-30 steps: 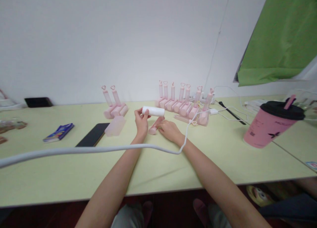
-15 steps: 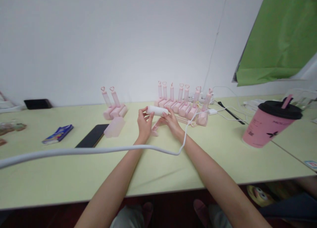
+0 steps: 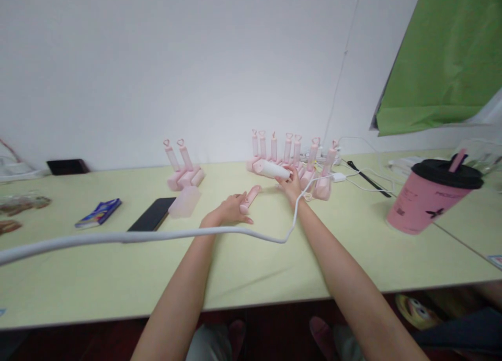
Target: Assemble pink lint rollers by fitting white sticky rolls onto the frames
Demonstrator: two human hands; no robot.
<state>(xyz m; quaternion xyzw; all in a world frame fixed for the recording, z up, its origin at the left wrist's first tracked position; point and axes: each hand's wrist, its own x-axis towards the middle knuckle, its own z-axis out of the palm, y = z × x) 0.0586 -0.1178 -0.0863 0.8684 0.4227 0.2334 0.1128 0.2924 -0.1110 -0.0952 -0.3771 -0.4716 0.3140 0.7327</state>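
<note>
My right hand (image 3: 291, 187) is closed round one end of a white cylinder (image 3: 273, 169) with a pink end, held above the table in front of a row of pink devices. On the table my left hand (image 3: 230, 209) lies with thumb and fingers apart at a small, long pink cover-like piece (image 3: 251, 199). Its fingertips are at the piece's near side; whether they touch it I cannot tell. Behind the right hand stand several pink devices (image 3: 322, 186) with clear tubes and heart-shaped tops. Two similar pink devices (image 3: 185, 177) stand to the left.
A pale translucent block (image 3: 184, 202) lies beside a dark phone (image 3: 152, 214) and a blue packet (image 3: 99, 213). A white cable (image 3: 164, 235) crosses the view in front of my forearms. To the right are a pink cup (image 3: 427, 199) and a black strap (image 3: 368, 178).
My left hand has let go of the white cylinder and moved down to the pink piece. My right hand has carried the cylinder rightward, and its left end now shows pink.
</note>
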